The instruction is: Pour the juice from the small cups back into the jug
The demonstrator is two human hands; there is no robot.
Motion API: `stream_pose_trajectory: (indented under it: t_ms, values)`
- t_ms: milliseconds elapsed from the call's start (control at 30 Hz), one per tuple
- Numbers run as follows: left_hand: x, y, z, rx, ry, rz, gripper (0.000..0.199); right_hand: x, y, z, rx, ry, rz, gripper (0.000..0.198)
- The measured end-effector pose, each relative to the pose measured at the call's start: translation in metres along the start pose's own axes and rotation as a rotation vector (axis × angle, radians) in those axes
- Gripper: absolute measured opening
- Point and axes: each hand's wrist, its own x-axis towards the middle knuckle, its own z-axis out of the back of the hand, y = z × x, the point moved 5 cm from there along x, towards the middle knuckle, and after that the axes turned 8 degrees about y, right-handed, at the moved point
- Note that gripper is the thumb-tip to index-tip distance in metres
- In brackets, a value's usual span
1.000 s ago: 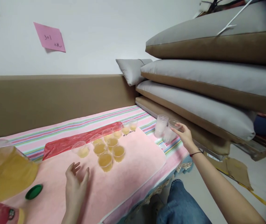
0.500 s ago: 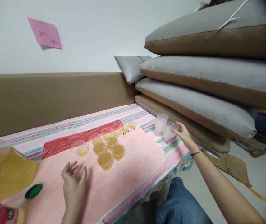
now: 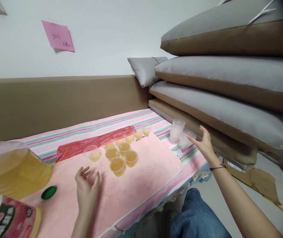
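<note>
My left hand point(image 3: 87, 186) hovers over the pink mat with curled but parted fingers, holding nothing. Beyond it a clear plastic cup point(image 3: 92, 154) holds a little yellow liquid. To its right several clear cups point(image 3: 118, 166) of yellow liquid stand grouped together. My right hand point(image 3: 205, 145) is open, thumb and fingers spread, beside a short stack of clear plastic pieces point(image 3: 186, 140), perhaps lids or cups. Its thumb is close to their rim; whether it touches I cannot tell. A taller stack of clear cups point(image 3: 176, 131) stands just left of these.
A large jug of yellow liquid point(image 3: 20, 173) and a red-labelled container point(image 3: 20, 216) stand at the left, near a green cap point(image 3: 48, 192). Red plastic sheeting point(image 3: 82, 145) lies behind the cups. Stacked grey-brown cushions point(image 3: 221, 72) rise at the right.
My right hand has drawn slightly away from the short stack, its fingers spreading and lifting. The view has turned a little left. My left hand keeps much the same pose.
</note>
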Motion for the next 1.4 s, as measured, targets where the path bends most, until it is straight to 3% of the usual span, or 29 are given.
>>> stream_pose_trajectory:
  t_ms: [100,200,333,467,567,733,1100,1400]
  values:
    - [0.004,0.003,-0.001,-0.023,-0.017,0.029,0.071,-0.032,0.048,-0.016,-0.051,-0.099,0.248,0.082]
    - [0.015,0.006,0.000,-0.049,-0.054,0.045,0.066,-0.063,0.076,-0.073,-0.013,0.054,0.359,0.068]
    - [0.044,0.024,-0.001,-0.119,-0.073,0.102,0.072,-0.094,0.073,-0.157,0.070,0.294,0.300,0.072]
    - [0.076,0.048,-0.008,-0.177,-0.070,0.146,0.074,-0.118,0.060,-0.201,0.037,0.429,0.307,0.069]
    - [0.092,0.058,-0.014,-0.219,-0.050,0.127,0.070,-0.126,0.053,-0.211,-0.061,0.487,0.362,0.059]
    - [0.107,0.055,-0.017,-0.239,-0.001,0.051,0.055,-0.125,0.038,-0.219,-0.140,0.549,0.324,0.056]
    - [0.132,-0.012,-0.007,0.077,0.138,-0.200,0.058,-0.123,0.042,-0.221,-0.213,0.549,0.365,0.055]
    - [0.134,-0.039,-0.014,0.379,0.273,-0.312,0.067,-0.124,0.037,-0.225,-0.242,0.556,0.366,0.053]
